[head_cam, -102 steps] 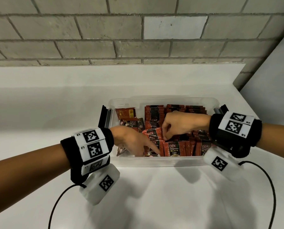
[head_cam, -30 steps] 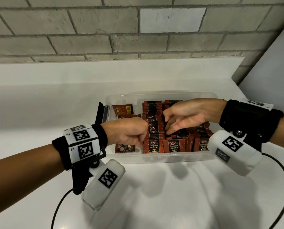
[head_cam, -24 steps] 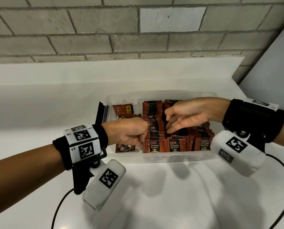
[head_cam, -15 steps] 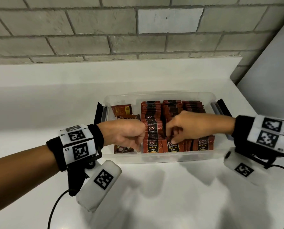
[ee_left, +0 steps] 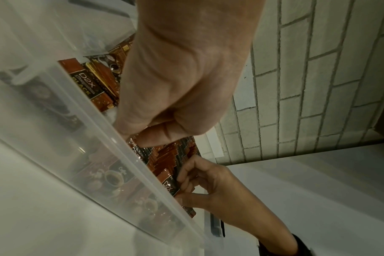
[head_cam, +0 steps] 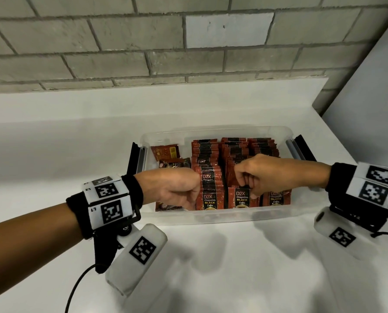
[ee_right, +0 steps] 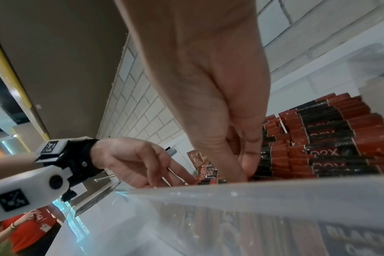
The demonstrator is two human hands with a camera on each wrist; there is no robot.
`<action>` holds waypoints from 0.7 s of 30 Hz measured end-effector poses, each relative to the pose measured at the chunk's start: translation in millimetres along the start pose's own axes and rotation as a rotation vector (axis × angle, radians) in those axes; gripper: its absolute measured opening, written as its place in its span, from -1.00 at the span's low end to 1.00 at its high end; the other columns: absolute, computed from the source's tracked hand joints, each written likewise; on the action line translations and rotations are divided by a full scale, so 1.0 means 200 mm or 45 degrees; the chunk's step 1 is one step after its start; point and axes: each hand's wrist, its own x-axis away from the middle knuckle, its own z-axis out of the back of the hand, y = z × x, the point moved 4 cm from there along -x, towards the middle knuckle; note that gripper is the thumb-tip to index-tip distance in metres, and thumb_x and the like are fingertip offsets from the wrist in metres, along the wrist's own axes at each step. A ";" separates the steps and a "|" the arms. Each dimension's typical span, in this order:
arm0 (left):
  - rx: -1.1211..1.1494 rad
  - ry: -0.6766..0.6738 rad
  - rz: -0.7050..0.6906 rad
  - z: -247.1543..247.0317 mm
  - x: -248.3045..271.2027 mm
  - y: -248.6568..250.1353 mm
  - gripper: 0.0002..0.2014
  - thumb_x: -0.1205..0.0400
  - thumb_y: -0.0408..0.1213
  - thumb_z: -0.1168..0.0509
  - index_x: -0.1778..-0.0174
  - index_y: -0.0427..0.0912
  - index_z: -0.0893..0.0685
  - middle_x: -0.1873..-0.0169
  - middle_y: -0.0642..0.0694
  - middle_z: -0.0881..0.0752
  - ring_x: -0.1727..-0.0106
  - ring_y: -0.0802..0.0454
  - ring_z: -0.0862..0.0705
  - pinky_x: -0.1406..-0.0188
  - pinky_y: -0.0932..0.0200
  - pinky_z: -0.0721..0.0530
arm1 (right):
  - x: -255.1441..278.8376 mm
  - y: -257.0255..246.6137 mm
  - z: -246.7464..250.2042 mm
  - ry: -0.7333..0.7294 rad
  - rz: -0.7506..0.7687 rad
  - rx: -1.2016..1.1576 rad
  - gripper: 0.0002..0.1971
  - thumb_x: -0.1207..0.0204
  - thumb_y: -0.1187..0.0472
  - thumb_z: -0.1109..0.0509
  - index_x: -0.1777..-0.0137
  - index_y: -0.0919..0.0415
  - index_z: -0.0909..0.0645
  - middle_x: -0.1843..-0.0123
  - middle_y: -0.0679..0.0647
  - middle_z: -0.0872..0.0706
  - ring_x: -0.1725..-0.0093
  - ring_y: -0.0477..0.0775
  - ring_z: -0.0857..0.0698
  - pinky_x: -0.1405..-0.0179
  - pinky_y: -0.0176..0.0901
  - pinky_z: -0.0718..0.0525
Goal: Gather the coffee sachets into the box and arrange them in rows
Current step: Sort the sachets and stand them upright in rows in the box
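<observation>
A clear plastic box (head_cam: 211, 216) on the white counter holds red-and-black coffee sachets (head_cam: 206, 152) standing in three rows. A few loose sachets (head_cam: 165, 151) lie flat in its left part. My left hand (head_cam: 189, 197) reaches into the box, its fingers (ee_right: 182, 173) pointing down against the left side of the left row. My right hand (head_cam: 248, 190) is over the middle row's front end. Its thumb and fingers pinch the top of the front sachet (ee_left: 170, 183) there. The box rim (ee_right: 252, 188) hides the lower parts of the rows in the right wrist view.
Black latches (head_cam: 134, 159) (head_cam: 303, 147) stick out at both ends of the box. A brick wall (head_cam: 188, 53) runs behind the counter and a grey panel (head_cam: 369, 98) stands at the right. A person in red (ee_right: 22, 230) stands far off.
My right hand has dropped from the back of the rows to the front of the middle row and now pinches a sachet. The left hand stays beside the left row, which now stands straighter.
</observation>
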 end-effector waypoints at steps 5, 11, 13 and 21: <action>-0.059 0.013 -0.020 0.01 0.04 0.01 -0.21 -0.19 -0.71 -0.05 -0.44 -0.37 -0.40 -0.57 -0.32 -0.27 -0.48 -0.35 -0.42 -0.35 -0.32 -0.49 | 0.01 0.01 0.01 0.009 -0.014 -0.033 -0.69 -0.33 0.18 -0.62 0.02 0.03 -0.56 0.12 -0.10 -0.62 0.22 -0.18 -0.63 0.28 -0.41 -0.63; -0.009 -0.035 -0.027 0.00 0.09 0.04 -0.59 -0.52 -0.74 0.09 -0.19 -0.41 -0.46 -0.19 -0.17 -0.58 -0.02 -0.03 -0.56 -0.47 -0.17 -0.45 | 0.05 0.02 0.03 -0.010 -0.041 -0.043 -0.74 -0.31 0.01 -0.61 0.12 0.05 -0.62 0.20 -0.06 -0.71 0.25 -0.12 -0.68 0.28 -0.33 -0.64; -0.003 0.013 -0.033 0.00 0.10 0.05 -0.66 -0.56 -0.73 0.08 -0.04 -0.34 -0.49 -0.04 -0.11 -0.54 0.12 0.03 -0.54 -0.43 -0.11 -0.48 | 0.04 0.01 0.00 -0.012 -0.025 -0.068 -0.79 -0.34 0.06 -0.60 0.18 0.06 -0.62 0.25 -0.04 -0.73 0.29 -0.13 -0.69 0.29 -0.32 -0.64; 0.050 0.076 -0.003 0.01 0.11 0.03 -0.70 -0.57 -0.74 0.08 0.14 -0.32 -0.45 0.16 -0.17 -0.52 0.23 0.04 -0.46 -0.42 -0.10 -0.45 | 0.18 0.08 0.21 -0.063 -0.048 -0.235 -0.91 -0.37 0.12 -0.58 0.22 0.04 -0.72 0.29 -0.03 -0.81 0.30 -0.16 -0.73 0.26 -0.40 -0.63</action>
